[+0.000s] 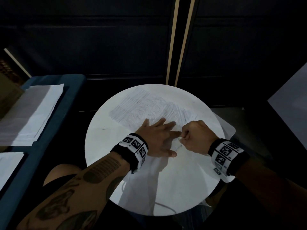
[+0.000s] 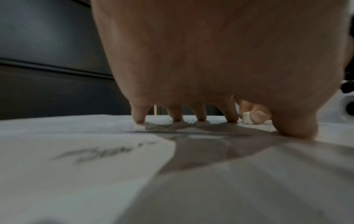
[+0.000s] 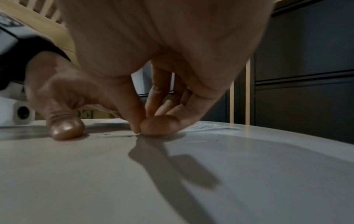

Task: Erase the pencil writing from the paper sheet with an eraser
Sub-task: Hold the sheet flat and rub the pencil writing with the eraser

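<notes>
A: Nearest item?
B: Round white table (image 1: 166, 188). Both hands work at its middle.
A: Hand states?
B: Left hand (image 1: 156, 138) lies flat, fingers spread, pressing the paper sheet (image 1: 132, 107). Right hand (image 1: 197, 136) is curled, pinching the small white eraser (image 2: 247, 117) against the sheet, just beside the left hand's index finger.
A: Farther?
B: Pencil writing (image 1: 146, 103) covers the sheet beyond both hands.
</notes>
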### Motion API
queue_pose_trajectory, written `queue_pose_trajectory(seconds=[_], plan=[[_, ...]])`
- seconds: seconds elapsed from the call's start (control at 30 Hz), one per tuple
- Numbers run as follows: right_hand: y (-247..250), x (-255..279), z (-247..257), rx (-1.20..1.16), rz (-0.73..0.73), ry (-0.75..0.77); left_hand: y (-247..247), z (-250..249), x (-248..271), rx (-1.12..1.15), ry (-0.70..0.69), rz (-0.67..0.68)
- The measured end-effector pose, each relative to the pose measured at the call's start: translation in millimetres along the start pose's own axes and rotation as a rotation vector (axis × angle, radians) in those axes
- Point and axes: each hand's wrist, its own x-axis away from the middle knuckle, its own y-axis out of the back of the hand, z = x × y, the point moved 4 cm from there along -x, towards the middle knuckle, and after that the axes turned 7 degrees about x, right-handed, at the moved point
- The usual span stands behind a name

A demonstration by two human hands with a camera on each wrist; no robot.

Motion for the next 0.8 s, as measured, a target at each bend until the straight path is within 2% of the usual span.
queue_pose_trajectory(seconds=[0.17, 0.3, 0.43, 0.57, 0.7, 0.73, 0.8], plan=[[-9.6, 13.7, 21.4, 0.039, 0.124, 0.102, -3.8, 4.0, -0.2, 0.039, 0.024, 0.064], [0.4, 1.9, 1.1, 0.018, 0.048, -0.040, -2.5, 3.0, -2.3, 0.052, 0.031, 0.073], [-9.8, 18.3, 23.5, 0.064, 0.160, 0.105, -3.0, 3.3, -1.4, 0.067, 0.038, 0.078], [4.4, 1.8, -0.9, 0.030, 0.057, -0.048, -2.7, 3.3, -2.4, 0.077, 0.036, 0.064], [-6.5, 15.7, 25.7, 0.090, 0.145, 0.130, -2.1, 3.2, -1.6, 0.087, 0.047, 0.083], [-7.4, 16.9, 28.1, 0.106, 0.165, 0.136, -2.3, 2.8, -0.9, 0.091, 0.052, 0.090], [2.6, 7.2, 16.5, 0.101, 0.137, 0.031, -1.4, 1.9, -1.3, 0.099, 0.052, 0.093]])
